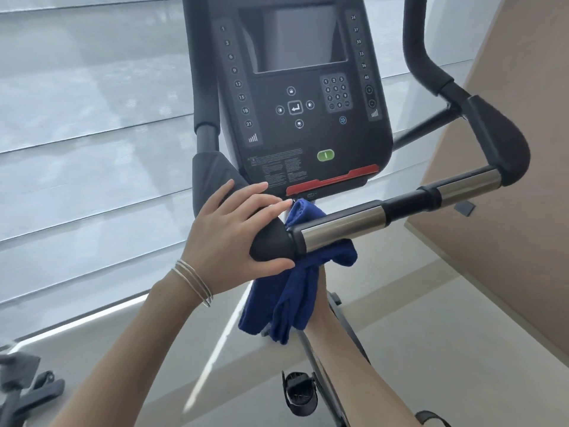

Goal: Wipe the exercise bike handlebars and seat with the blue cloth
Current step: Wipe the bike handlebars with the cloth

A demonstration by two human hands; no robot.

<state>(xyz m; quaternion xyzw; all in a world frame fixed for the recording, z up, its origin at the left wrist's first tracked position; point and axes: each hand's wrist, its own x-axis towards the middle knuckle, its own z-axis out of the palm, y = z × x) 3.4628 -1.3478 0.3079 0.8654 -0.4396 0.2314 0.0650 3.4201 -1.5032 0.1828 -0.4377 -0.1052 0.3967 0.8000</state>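
- Pale window blinds (92, 118) behind; beige floor (431, 334) below.
- Console (295, 118): dark screen, keypad, green button.
- Handlebar (348, 224): chrome tube with a black end cap, rising from lower left to upper right.
- Left hand (228, 238): clasps the end cap, fingers laid over the top, thumb underneath; thin bangles (194, 282) on the wrist.
- Blue cloth (286, 303): bunched under and behind the bar just beside the cap, ends hanging.
- Right hand (321, 282): under the bar, against the cloth; fingers covered, so its grip cannot be told.
- Pedal (300, 392): near the bottom edge.
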